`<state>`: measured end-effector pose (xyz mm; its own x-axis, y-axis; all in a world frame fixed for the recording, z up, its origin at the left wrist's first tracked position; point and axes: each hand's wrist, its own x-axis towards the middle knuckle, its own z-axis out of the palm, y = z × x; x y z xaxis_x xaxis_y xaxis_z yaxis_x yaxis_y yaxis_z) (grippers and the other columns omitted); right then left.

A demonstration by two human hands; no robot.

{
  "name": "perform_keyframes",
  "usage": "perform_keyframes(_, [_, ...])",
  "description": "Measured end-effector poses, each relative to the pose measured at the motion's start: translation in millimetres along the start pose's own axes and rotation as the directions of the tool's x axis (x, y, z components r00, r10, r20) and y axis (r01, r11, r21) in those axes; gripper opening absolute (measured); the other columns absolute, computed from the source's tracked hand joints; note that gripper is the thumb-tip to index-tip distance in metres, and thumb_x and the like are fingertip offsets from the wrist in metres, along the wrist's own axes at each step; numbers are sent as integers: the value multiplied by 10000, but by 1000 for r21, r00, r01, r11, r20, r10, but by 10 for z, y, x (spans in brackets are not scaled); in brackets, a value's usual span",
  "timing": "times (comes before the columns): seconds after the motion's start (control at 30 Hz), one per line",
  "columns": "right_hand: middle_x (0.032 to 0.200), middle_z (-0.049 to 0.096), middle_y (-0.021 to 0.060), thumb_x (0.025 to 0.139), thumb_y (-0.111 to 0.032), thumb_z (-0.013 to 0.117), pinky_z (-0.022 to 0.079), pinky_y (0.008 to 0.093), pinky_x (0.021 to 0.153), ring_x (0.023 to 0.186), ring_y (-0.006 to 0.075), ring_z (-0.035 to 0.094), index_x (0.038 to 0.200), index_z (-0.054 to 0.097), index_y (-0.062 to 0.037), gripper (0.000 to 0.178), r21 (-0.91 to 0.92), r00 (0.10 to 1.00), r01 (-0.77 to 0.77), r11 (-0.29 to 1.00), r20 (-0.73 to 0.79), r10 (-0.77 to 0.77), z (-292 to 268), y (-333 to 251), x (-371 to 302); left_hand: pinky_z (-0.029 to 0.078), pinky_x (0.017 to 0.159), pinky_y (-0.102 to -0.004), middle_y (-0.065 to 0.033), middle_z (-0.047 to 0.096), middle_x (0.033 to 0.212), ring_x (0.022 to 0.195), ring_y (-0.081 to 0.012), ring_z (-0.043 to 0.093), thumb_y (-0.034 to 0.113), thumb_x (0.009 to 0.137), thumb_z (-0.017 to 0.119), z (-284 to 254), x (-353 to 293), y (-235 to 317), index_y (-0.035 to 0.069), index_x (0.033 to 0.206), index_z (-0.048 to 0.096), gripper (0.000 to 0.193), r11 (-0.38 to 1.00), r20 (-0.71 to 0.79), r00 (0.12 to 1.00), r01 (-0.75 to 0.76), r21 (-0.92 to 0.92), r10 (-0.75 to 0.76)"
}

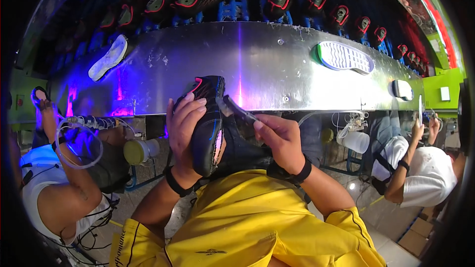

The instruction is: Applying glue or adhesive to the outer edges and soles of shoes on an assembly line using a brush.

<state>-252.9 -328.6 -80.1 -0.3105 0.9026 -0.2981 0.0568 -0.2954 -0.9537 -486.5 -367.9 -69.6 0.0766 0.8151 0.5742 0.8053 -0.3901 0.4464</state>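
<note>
A black shoe upper [207,136] with pink-red trim at its opening and a thin blue line along its side is held upright in front of me. My left hand [184,118] is wrapped around it from the left, fingers over its side. My right hand [281,141] is closed around the handle of a dark brush [241,112]. Its pale bristle end lies at the right side of the shoe, apparently touching it. Both wrists wear black bands.
Ahead runs a metal ledge [183,59] with a white sole [109,58] at left, another sole [346,57] at right and a smaller one [403,90]. Behind it, several shoes [279,0] stand on blue racks. Co-workers sit on both sides, near hanging containers [141,151] and hoses.
</note>
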Motion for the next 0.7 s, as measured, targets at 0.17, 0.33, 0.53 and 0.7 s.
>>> perform_keyframes(0.17, [767,712,138,1042,-171,720,485,341,625,648,171,631,1106,777,48,235,-257,984,164,952,-30,-177,-30,-156,91,353,1252,-641,-201,618,1389,1379,-455,577,68,796,839,5,-33,2,39,1430,494,722,1000,2,1000,3,-3,-3])
perform_keyframes(0.33, [724,678,117,1048,-179,719,468,340,612,624,165,596,1093,774,41,231,-248,980,179,952,-41,-195,-16,-182,67,353,1256,-631,-194,614,1403,1384,-448,577,49,790,834,-19,-1,37,38,1433,494,727,1000,-2,1000,25,-2,-25])
perform_keyframes(0.53, [786,673,32,1071,-163,709,457,275,633,703,82,573,1142,759,72,250,28,994,-17,999,109,14,-151,-371,-224,332,1266,-632,-195,606,1419,1408,-452,560,32,759,834,-26,50,77,26,1440,504,757,999,26,999,35,-2,-35])
perform_keyframes(0.7, [808,686,94,1046,-125,725,481,287,655,700,143,610,1143,754,72,221,-21,974,218,976,62,-217,-126,-385,-333,334,1256,-625,-198,602,1431,1415,-455,551,94,773,838,-38,179,196,17,1451,524,750,997,48,996,76,35,-77])
